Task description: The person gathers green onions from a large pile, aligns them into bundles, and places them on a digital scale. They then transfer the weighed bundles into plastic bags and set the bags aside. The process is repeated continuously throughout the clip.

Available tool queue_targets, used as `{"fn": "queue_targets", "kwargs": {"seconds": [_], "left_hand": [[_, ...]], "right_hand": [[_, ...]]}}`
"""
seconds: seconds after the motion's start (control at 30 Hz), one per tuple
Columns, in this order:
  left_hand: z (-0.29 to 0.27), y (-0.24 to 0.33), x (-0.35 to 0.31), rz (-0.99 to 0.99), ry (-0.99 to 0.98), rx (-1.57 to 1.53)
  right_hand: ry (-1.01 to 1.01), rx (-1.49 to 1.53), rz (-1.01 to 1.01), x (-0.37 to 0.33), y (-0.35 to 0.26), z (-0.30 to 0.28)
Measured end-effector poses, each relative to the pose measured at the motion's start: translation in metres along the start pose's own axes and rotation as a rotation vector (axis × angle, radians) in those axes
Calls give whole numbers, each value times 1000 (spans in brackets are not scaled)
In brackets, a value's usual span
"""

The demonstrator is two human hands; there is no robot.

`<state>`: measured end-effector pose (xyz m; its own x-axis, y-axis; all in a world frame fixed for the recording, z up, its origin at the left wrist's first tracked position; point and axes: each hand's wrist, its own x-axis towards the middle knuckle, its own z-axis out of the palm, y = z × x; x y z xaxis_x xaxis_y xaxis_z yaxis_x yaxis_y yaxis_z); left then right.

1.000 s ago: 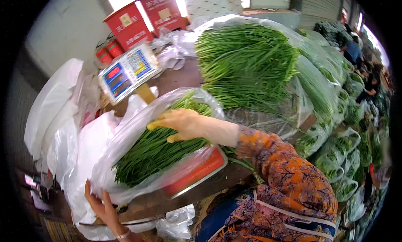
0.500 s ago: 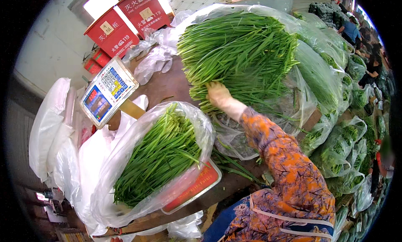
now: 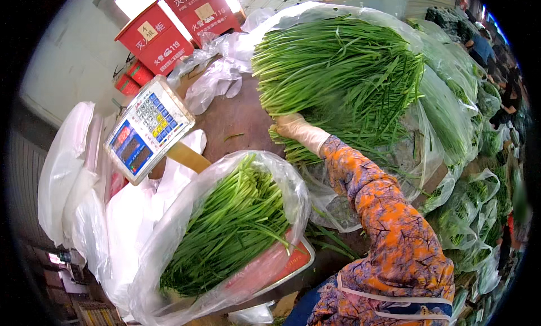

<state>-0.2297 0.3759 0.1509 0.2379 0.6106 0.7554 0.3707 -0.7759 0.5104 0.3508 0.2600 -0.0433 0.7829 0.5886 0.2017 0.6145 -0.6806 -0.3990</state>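
Observation:
A large heap of garlic chives [image 3: 338, 67] lies on clear plastic at the upper middle, its pale stem ends to the left. My right hand [image 3: 298, 130], in an orange patterned sleeve, is at the heap's near left edge. Its fingers are curled in around stems and partly hidden by them. Below and to the left, an open clear plastic bag [image 3: 293, 185] of more chives [image 3: 231, 230] rests on the red-topped platform [image 3: 298, 264] of a scale. The scale's display head [image 3: 147, 129] stands on a post beyond the bag. My left hand does not show.
White sacks [image 3: 67, 174] stand left of the scale. Red fire extinguisher boxes [image 3: 158, 38] are at the back left, near crumpled plastic [image 3: 217, 81] on the brown table [image 3: 236, 120]. Bagged greens [image 3: 468, 213] line the right side. Other people [image 3: 482, 47] are at the far right.
The whole view has shifted a little, with the bag and the heap lying further right in it. My right hand is slightly nearer the stem ends, still at the heap.

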Motion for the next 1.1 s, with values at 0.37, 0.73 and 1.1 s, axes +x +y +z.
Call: {"fn": "queue_targets", "kwargs": {"seconds": [0.37,0.73,1.1], "left_hand": [[-8,1,-3,-102,-108,94],[3,25,-9,19,-141,-124],[68,59,-59,314,-615,-463]], "right_hand": [[-28,-7,19,-4,-14,2],[-811,-283,22,-72,-37,-29],[-788,-312,-431,-306,1,-109]]}}
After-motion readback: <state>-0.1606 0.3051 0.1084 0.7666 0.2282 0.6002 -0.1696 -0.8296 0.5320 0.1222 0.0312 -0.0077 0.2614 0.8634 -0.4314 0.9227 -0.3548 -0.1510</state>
